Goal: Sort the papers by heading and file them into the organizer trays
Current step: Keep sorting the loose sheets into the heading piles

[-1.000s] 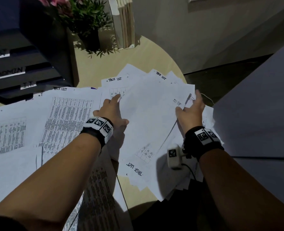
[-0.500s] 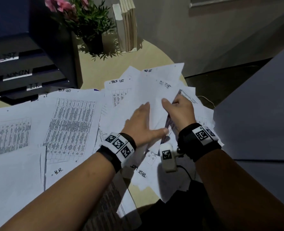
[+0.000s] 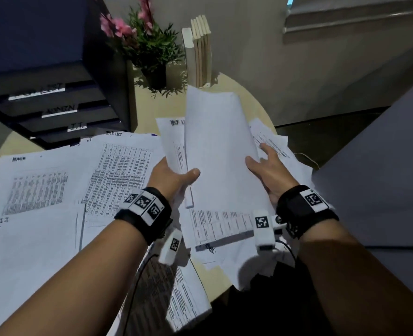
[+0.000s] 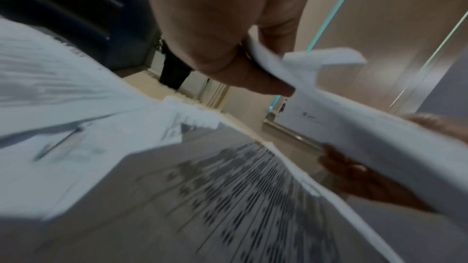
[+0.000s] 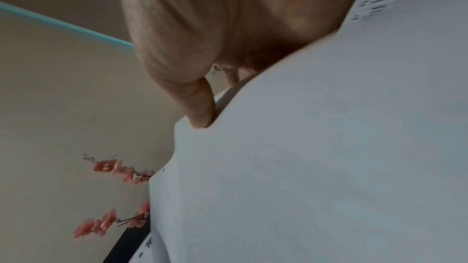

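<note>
Two hands point(image 3: 221, 177) gripping papers point(image 3: 218, 141), "I.T." tray label point(image 3: 77, 127)

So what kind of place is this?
Probably an office corner: a round table strewn with printed papers, a black organizer with trays labelled ADMIN and I.T., and books beside a potted plant.

White papers point(image 3: 220, 151) with black print, black organizer point(image 3: 55, 98), pink flowers point(image 3: 118, 27).
</note>
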A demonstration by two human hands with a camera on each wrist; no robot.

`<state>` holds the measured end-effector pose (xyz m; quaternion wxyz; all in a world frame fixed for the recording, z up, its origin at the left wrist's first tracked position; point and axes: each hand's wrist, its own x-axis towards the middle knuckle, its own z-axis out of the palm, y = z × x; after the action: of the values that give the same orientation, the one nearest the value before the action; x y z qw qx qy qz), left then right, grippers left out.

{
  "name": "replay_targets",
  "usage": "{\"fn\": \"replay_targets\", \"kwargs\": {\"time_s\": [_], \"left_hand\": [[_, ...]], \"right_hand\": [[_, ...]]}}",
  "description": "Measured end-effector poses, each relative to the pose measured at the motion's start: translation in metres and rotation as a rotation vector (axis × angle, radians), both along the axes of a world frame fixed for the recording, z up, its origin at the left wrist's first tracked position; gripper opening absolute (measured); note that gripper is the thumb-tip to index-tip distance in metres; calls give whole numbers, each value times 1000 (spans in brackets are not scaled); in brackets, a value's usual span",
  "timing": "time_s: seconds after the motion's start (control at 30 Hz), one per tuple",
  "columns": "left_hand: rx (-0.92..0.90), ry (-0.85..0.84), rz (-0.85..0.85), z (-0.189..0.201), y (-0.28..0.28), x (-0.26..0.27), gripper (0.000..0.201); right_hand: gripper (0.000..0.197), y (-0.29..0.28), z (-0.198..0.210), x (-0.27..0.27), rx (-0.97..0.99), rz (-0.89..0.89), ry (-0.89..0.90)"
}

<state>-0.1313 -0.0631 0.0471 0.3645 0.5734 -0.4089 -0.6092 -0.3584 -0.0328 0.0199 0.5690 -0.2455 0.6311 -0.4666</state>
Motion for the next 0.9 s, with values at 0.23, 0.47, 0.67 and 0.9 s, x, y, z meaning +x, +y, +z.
{"fn": "replay_targets", "kwargs": {"time_s": [0.23,0.47,0.67,0.9], "left_hand": [[120,-435,-31,-58,12,24,15],[80,-482,32,-57,6,39,60],[-7,-266,62,-62,10,31,42],[300,41,167,-59,19,19,74]], "right_hand": [[44,14,-40,-13,162,-29,563],[13,8,-3,-22,-225,-220,1105],[12,15,37,41,-734,123,1381],[27,27,-4,104,-223,868,1022]]}}
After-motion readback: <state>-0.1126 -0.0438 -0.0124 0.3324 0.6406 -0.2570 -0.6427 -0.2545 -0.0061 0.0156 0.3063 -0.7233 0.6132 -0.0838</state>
